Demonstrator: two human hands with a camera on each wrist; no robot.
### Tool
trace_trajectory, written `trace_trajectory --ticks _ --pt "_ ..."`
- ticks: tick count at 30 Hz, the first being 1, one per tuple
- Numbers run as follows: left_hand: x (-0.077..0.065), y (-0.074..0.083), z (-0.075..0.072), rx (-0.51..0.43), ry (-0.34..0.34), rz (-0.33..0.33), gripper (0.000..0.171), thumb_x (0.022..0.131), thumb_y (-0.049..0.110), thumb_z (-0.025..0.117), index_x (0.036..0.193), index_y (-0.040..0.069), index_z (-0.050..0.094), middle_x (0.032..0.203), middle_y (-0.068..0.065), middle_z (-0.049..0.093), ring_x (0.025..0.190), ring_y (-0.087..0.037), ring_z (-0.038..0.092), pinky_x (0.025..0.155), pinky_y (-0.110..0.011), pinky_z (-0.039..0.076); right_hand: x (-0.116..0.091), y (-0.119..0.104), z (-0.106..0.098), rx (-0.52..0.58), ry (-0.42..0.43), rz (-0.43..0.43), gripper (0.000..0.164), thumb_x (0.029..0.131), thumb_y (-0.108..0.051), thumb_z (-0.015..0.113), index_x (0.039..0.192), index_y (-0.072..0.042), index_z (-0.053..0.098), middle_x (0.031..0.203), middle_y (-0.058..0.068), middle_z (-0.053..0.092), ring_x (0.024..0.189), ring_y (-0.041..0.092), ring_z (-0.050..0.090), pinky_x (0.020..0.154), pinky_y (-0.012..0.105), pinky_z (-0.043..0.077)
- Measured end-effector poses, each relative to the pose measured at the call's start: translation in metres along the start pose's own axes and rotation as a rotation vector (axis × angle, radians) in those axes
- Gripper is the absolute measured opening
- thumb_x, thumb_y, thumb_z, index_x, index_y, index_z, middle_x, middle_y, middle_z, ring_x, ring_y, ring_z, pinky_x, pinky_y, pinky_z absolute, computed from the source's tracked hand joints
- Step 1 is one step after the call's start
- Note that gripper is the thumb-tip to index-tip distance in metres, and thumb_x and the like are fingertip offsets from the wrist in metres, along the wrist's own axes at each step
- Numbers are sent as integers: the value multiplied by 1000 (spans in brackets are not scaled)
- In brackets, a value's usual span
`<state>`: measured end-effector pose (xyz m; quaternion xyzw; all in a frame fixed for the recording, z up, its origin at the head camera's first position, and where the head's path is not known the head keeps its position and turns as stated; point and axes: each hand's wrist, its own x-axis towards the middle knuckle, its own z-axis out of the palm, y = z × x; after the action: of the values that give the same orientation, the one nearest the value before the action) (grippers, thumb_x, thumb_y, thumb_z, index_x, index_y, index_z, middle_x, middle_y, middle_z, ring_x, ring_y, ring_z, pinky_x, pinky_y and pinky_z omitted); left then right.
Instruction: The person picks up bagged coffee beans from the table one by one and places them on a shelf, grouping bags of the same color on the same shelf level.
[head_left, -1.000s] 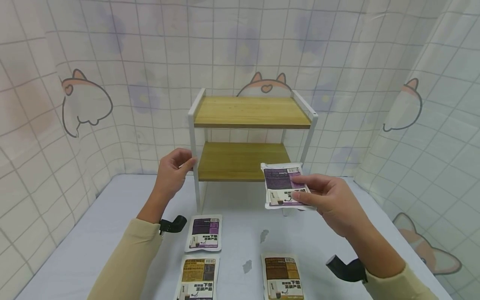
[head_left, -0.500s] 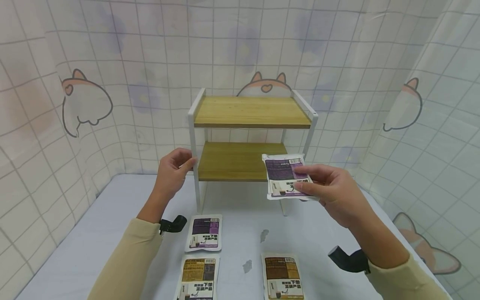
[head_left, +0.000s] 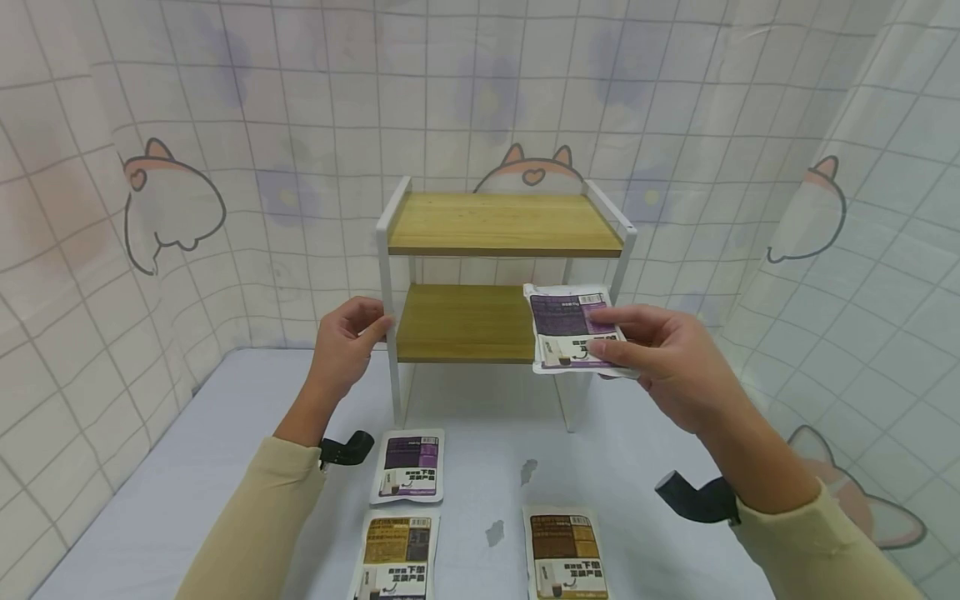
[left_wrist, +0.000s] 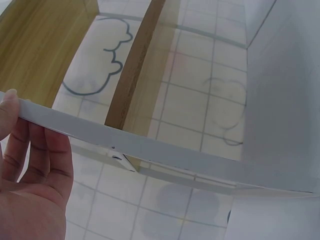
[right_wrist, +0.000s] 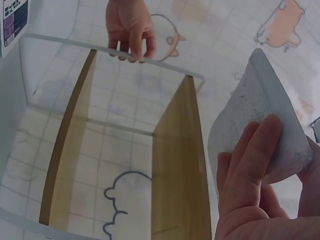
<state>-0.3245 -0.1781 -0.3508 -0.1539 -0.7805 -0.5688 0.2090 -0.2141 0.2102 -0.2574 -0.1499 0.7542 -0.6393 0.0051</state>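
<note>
My left hand (head_left: 347, 342) grips the white left front post (left_wrist: 175, 152) of a two-tier shelf rack (head_left: 502, 227), thumb on one side and fingers curled behind. My right hand (head_left: 675, 358) pinches a purple-and-white pouch (head_left: 561, 321) between thumb and fingers, printed side toward the head camera. A second white edge shows under the pouch at its lower right. It overlaps the right end of the lower wooden board (head_left: 457, 325) in the head view. The right wrist view shows the plain white back of the held packaging (right_wrist: 250, 97), with fingers spread across it.
On the white-covered table (head_left: 225, 400) lie a purple pouch (head_left: 408, 467) and a yellow-brown pouch (head_left: 396, 554) at left, and a brown pouch (head_left: 566, 554) further right. Two grey patches (head_left: 495, 533) mark the cloth. A checked curtain (head_left: 315, 125) hangs behind the rack.
My right hand has risen with the purple-and-white pouch, from below the lower board's front edge to the height of that board. The left hand stays on the post.
</note>
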Motion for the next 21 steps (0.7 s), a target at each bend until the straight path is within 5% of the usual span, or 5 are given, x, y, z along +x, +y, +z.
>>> trace_trajectory --ticks 21 --pt "1 -2 0 -8 0 -7 26 99 24 70 115 4 68 106 -14 68 94 -13 65 83 -14 56 17 -26 -7 35 37 -1 43 94 -21 76 135 -10 67 137 9 55 114 26 62 92 22 58"
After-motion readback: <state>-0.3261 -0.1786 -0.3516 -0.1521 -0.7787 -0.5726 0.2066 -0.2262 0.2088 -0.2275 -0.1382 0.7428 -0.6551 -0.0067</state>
